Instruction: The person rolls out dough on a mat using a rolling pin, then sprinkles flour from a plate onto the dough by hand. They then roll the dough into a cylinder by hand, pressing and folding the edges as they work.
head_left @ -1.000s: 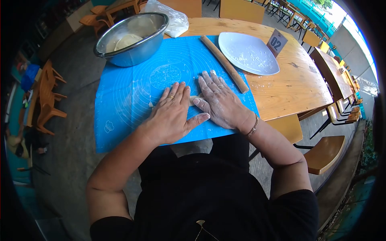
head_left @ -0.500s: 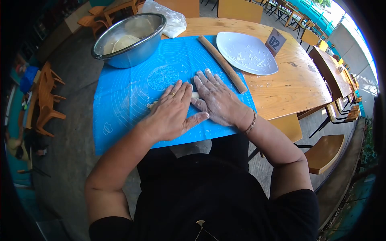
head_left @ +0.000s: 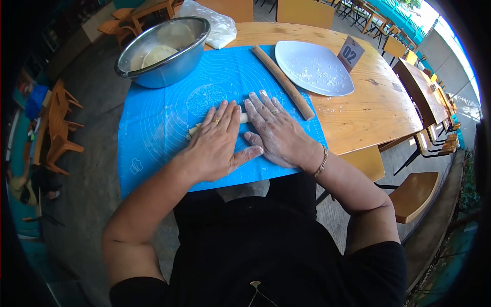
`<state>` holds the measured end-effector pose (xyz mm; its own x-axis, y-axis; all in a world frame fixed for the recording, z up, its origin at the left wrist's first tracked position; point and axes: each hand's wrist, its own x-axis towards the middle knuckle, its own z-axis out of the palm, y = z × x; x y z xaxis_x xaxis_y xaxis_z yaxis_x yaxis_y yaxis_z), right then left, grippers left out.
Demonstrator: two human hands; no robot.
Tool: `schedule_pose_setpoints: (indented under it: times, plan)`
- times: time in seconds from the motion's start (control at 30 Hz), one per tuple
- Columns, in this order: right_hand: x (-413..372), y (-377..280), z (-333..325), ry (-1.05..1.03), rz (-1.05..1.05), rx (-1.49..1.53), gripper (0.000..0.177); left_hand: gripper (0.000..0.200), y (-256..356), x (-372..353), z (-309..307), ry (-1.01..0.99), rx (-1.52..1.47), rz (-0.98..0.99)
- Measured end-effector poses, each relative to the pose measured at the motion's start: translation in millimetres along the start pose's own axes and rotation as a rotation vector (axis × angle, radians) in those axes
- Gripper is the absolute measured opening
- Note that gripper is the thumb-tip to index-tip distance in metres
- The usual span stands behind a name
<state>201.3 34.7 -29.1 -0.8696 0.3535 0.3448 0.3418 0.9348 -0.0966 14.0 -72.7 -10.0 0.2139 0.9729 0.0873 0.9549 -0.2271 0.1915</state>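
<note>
A pale roll of dough [head_left: 243,118] lies on the blue mat [head_left: 158,120], mostly hidden under both hands; its middle shows between them and its left end pokes out beyond my left fingers. My left hand [head_left: 215,137] rests flat on the dough with the fingers stretched out. Beside it, my right hand [head_left: 276,128], dusted with flour, lies palm down on the dough's right part, fingers spread. A wooden rolling pin [head_left: 284,83] lies at an angle on the mat, up and to the right of my right hand.
At the upper left stands a metal bowl [head_left: 171,71] with dough inside, next to a plastic bag [head_left: 217,28]. A floury white plate [head_left: 314,69] sits right of the rolling pin, near a card [head_left: 350,53] marked 02 on the wooden table [head_left: 378,107]. Chairs stand around.
Both hands have shifted slightly, my left one a little to the left. The gap between them is wider, and more of the dough shows.
</note>
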Motion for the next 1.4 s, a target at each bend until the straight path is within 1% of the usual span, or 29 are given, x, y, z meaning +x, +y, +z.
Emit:
schedule_pose_setpoints:
  times: [0.03, 0.07, 0.13, 0.17, 0.2, 0.27, 0.3, 0.37, 0.4, 0.47, 0.53, 0.57, 0.63, 0.7, 0.83, 0.9, 0.93, 0.97, 1.0, 1.03, 1.07, 1.1, 1.13, 1.2, 1.27, 1.33, 1.37, 1.4]
  plan:
    - [9, 6, 4, -0.022, 0.008, -0.032, 0.068, 0.109, -5, 8, -3, -0.040, -0.013, -0.040]
    - [16, 11, 4, -0.018, 0.009, -0.033, 0.068, 0.109, -8, 14, -7, -0.038, -0.009, -0.038]
    - [32, 17, 1, -0.150, 0.114, -0.025, 0.070, 0.098, -14, 25, -12, -0.109, 0.047, -0.125]
    - [38, 22, 2, -0.162, 0.116, -0.037, 0.068, 0.096, -16, 30, -16, -0.137, 0.045, -0.150]
    - [39, 25, 1, -0.162, 0.115, -0.036, 0.068, 0.096, -17, 32, -18, -0.137, 0.045, -0.151]
    - [40, 30, -1, -0.086, 0.108, 0.009, 0.071, 0.097, -20, 35, -22, -0.123, 0.050, -0.193]
    - [34, 24, -9, -0.047, 0.098, 0.033, 0.071, 0.097, -19, 33, -24, -0.118, 0.050, -0.194]
    - [20, 13, -14, -0.010, 0.056, 0.027, 0.071, 0.108, -12, 20, -24, 0.046, -0.036, -0.049]
    - [13, 6, -15, 0.026, 0.015, 0.022, 0.072, 0.108, -8, 15, -21, 0.046, -0.038, -0.050]
    - [4, -4, -13, 0.006, -0.001, 0.009, 0.071, 0.109, 1, 7, -12, -0.008, 0.039, 0.047]
    - [0, -6, -5, -0.027, -0.017, 0.043, 0.070, 0.109, 0, 8, -2, -0.018, 0.017, 0.047]
    - [4, 1, 3, -0.007, -0.043, -0.010, 0.070, 0.109, -3, 12, -1, -0.029, 0.038, 0.021]
    - [16, 12, 7, -0.024, -0.031, -0.021, 0.070, 0.109, -8, 21, -6, -0.034, 0.063, -0.002]
    - [30, 19, 10, -0.067, 0.004, -0.041, 0.071, 0.109, -11, 31, -11, -0.113, -0.061, -0.096]
    - [52, 29, 8, -0.105, 0.070, -0.033, 0.072, 0.110, -26, 44, -7, -0.053, -0.012, -0.111]
    - [48, 27, 0, -0.079, 0.078, -0.055, 0.072, 0.110, -28, 47, -11, -0.035, -0.007, -0.153]
    - [46, 26, -5, -0.051, 0.084, -0.080, 0.072, 0.110, -25, 44, -14, -0.032, -0.008, -0.153]
    - [41, 22, -6, -0.013, 0.044, -0.073, 0.074, 0.110, -21, 36, -16, -0.017, -0.002, -0.109]
    - [32, 16, -9, -0.015, 0.045, -0.073, 0.074, 0.110, -14, 28, -18, -0.006, 0.002, -0.066]
    - [25, 7, -16, -0.051, 0.027, -0.064, 0.073, 0.110, -7, 21, -18, -0.005, 0.002, -0.065]
    - [18, 1, -18, -0.087, 0.009, -0.055, 0.072, 0.107, 1, 14, -17, -0.056, 0.087, -0.033]
    - [14, -2, -15, -0.079, 0.007, -0.041, 0.072, 0.104, 5, 11, -17, -0.106, 0.173, -0.001]
    - [13, 0, -10, -0.081, 0.010, -0.040, 0.072, 0.104, 3, 13, -13, -0.108, 0.171, 0.001]
    - [16, 8, 4, -0.059, -0.017, -0.076, 0.072, 0.105, -3, 20, -5, -0.098, 0.126, -0.033]
    - [30, 20, 12, -0.048, -0.027, -0.082, 0.072, 0.103, -11, 32, -10, -0.112, 0.135, -0.068]
    - [46, 27, 12, -0.102, 0.009, -0.050, 0.071, 0.110, -17, 43, -16, -0.098, -0.061, -0.118]
    - [54, 29, 10, -0.155, 0.044, -0.055, 0.071, 0.098, -13, 47, -21, -0.170, 0.084, -0.170]
    - [61, 32, 10, -0.154, 0.044, -0.053, 0.071, 0.098, -17, 51, -22, -0.171, 0.086, -0.170]
